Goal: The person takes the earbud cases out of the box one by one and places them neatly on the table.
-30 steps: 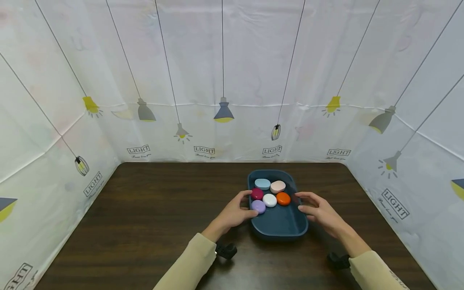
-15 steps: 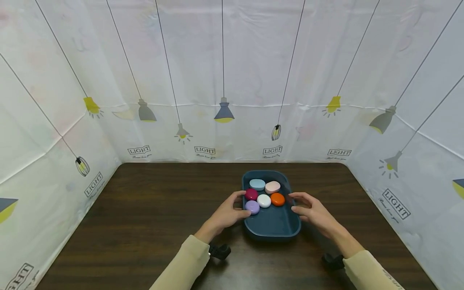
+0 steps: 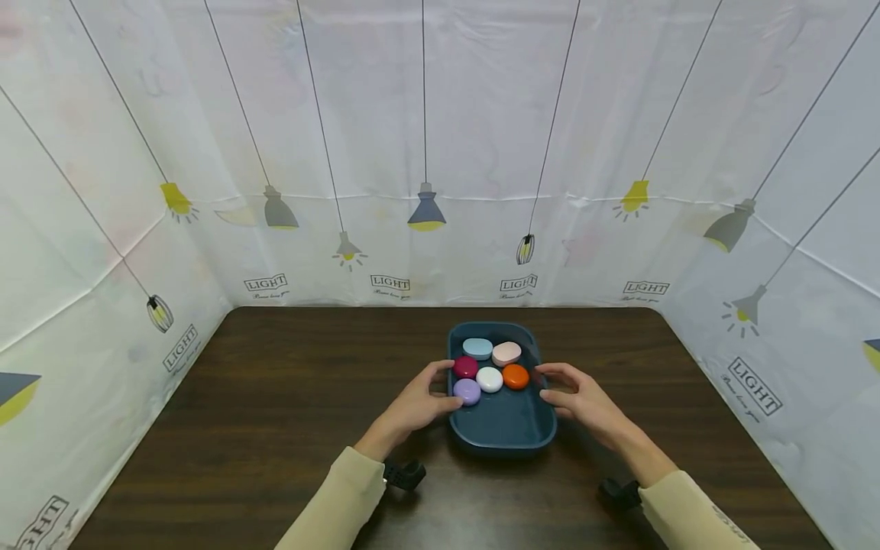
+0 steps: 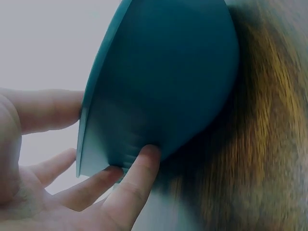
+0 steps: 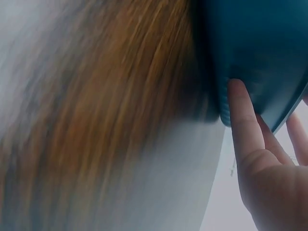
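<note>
Both hands hold a dark blue tray with rounded corners, one at each long side. My left hand has its thumb and a fingertip at the left rim. In the left wrist view, its other fingers press the tray's outer wall. My right hand grips the right side, and the right wrist view has its fingers against the outer wall. Inside lie several smooth rounded pieces: light blue, pale pink, crimson, white, orange and lavender.
The tray is over the right half of a dark wooden table. A white curtain printed with lamps stands along the table's back and both sides. Black straps with camera mounts sit at the wrists.
Both hands have moved the tray leftward across the table in steady steps, with the coloured pieces riding along in the same arrangement. The hold on the tray looks unchanged.
</note>
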Available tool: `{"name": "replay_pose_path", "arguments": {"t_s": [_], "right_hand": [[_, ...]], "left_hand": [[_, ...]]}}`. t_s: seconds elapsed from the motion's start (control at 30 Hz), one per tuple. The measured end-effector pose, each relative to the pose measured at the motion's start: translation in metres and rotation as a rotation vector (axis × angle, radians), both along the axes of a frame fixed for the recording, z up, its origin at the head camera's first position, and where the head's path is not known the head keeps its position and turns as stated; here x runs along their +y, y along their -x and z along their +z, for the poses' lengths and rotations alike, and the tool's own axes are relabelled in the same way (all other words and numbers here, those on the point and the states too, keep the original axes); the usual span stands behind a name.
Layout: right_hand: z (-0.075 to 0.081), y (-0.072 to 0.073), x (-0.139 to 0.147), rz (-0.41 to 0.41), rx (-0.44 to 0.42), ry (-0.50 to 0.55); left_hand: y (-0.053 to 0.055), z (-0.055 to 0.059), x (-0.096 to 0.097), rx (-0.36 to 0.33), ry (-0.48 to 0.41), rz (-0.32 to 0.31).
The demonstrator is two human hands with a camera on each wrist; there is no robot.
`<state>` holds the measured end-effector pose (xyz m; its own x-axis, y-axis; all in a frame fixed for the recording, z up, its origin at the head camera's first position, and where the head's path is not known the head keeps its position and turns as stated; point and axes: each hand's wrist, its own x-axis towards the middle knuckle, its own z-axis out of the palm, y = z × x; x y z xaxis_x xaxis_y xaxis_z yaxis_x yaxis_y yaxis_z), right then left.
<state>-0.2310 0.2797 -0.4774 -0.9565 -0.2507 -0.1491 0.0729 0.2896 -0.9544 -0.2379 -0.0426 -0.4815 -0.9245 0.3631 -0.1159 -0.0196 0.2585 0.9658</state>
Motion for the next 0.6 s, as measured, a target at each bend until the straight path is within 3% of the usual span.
{"name": "replay_pose_path", "arguments": {"t_s": [0.6], "right_hand": [[0.004,-0.001,-0.029,0.01,0.002,0.034]], "left_hand": [[0.0,0.001,-0.028,-0.014,-0.003,0.005]]}}
